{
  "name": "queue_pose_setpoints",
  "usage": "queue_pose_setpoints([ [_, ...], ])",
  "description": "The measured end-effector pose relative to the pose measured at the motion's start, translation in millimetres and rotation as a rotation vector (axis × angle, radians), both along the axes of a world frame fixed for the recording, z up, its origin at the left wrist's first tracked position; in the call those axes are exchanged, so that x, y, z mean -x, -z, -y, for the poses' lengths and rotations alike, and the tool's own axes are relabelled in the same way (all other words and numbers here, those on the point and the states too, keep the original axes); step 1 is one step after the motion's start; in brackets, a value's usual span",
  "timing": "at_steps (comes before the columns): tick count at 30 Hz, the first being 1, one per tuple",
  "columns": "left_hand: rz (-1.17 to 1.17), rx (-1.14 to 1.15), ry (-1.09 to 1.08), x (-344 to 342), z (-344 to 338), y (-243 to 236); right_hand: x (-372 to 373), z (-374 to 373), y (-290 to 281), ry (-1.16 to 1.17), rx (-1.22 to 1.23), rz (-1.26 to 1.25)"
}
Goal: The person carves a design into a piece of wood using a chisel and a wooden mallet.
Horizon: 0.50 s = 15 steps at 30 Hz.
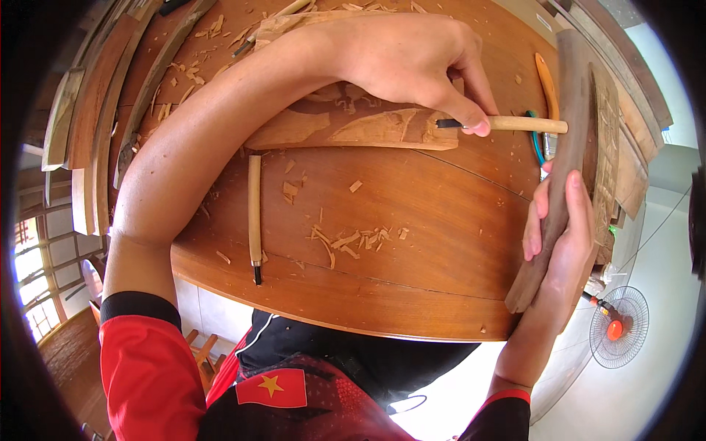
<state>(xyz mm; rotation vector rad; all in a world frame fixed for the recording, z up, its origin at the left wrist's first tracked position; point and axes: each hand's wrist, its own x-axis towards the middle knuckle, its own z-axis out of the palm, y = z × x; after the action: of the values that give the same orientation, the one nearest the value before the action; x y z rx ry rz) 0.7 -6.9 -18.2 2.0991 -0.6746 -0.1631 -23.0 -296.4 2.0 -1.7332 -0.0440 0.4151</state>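
My left hand (412,62) reaches across to the far side of the table. Its thumb and fingers pinch a chisel (526,123) with a pale wooden handle. The chisel's dark blade points left over the right end of a carved wooden board (390,126), partly hidden under my left hand and forearm. On the right, my right hand (566,235) is wrapped round a long dark wooden bar (572,140). The chisel's handle end meets the bar in the picture; I cannot tell whether they touch. A second chisel (254,206) lies nearer, blade toward me.
Wood shavings (353,241) litter the brown table (434,272), whose curved edge is nearest me. Wooden strips (107,110) are stacked at the left, and more planks (607,125) line the right. An orange-handled brush (546,81) lies beyond the bar. A fan (619,327) stands at the lower right.
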Motion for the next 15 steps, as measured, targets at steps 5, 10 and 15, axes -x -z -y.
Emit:
queue_pose_setpoints([
  [5,0.05,0.019,0.119,-0.7,-5.4,-9.0,-2.0,6.0,2.8,-0.007,-0.029,0.002],
  [10,0.047,0.145,0.157,-0.3,-8.9,-4.0,1.7,2.8,2.4,-0.054,0.011,0.002],
  [15,-0.279,-0.032,0.246,1.1,-15.4,-40.4,-2.3,5.6,-0.2,0.034,-0.111,0.016],
])
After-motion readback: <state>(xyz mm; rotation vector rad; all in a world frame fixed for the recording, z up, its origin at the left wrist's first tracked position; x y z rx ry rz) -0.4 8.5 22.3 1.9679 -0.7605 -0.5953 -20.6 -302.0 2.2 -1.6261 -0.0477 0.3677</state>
